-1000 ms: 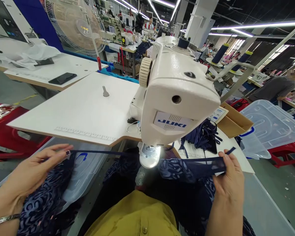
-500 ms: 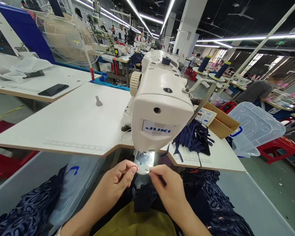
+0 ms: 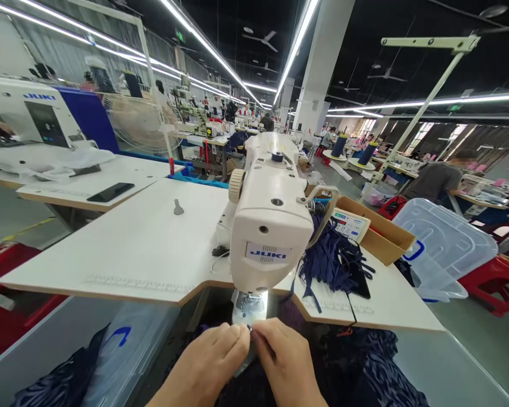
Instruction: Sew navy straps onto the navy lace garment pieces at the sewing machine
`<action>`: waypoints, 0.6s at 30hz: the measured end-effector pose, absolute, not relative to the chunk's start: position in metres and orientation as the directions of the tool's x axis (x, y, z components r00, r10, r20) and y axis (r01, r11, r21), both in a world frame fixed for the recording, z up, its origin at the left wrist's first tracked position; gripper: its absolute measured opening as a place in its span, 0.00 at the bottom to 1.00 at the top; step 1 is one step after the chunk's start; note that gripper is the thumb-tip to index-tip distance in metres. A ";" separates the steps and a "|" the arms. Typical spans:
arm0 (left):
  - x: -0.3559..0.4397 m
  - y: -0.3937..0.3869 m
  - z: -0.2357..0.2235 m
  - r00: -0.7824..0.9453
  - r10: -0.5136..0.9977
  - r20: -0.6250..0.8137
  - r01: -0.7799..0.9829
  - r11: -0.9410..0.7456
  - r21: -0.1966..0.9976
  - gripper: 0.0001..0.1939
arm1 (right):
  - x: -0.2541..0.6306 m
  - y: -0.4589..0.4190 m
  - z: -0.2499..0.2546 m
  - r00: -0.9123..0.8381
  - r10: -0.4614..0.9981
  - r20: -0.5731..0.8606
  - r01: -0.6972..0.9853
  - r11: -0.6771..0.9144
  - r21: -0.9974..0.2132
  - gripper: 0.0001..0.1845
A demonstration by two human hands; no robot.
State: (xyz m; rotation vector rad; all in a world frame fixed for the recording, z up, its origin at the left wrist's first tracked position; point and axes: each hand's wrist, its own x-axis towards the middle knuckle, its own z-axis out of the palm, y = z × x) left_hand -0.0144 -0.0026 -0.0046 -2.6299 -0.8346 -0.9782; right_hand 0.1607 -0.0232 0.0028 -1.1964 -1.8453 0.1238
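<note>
Just in front of the sewing machine (image 3: pixel 271 226), my left hand (image 3: pixel 214 359) and my right hand (image 3: pixel 285 356) meet fingertip to fingertip. Both are closed in a pinch. A small dark piece (image 3: pixel 249 328) shows between the fingertips; most of it is hidden, and its kind is too small to tell. Behind the fingers is the machine's lit sewing arm (image 3: pixel 249 308), below the needle area. Dark fabric (image 3: pixel 250 387) lies under my hands. Navy straps (image 3: pixel 328 254) are heaped on the table, right of the machine head.
The white table (image 3: pixel 148 243) has a cut-out around the sewing arm, and a small grey metal piece (image 3: pixel 178 207) lies on it. A control box (image 3: pixel 348 224) and cardboard box (image 3: pixel 382 237) stand at right. Plastic bins (image 3: pixel 127 345) with dark patterned garments flank me.
My hands have come together from slightly apart, and the left has turned knuckles up. The orange-red bit at my left fingertips no longer shows. The view has tilted up.
</note>
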 end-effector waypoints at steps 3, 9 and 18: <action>-0.015 -0.003 -0.006 0.646 0.457 0.612 0.549 -0.835 0.043 0.16 | 0.163 -0.022 0.000 -0.101 0.766 0.635 0.606 0.554 -0.571 0.11; -0.007 -0.006 -0.013 0.596 0.480 0.644 0.601 -0.798 0.040 0.15 | 0.160 -0.022 -0.015 -0.101 0.703 0.704 0.713 0.545 -0.442 0.15; -0.005 -0.013 -0.011 0.536 0.557 0.634 0.654 -0.749 0.105 0.11 | 0.180 -0.025 -0.014 -0.284 0.810 0.514 0.534 0.578 -0.617 0.15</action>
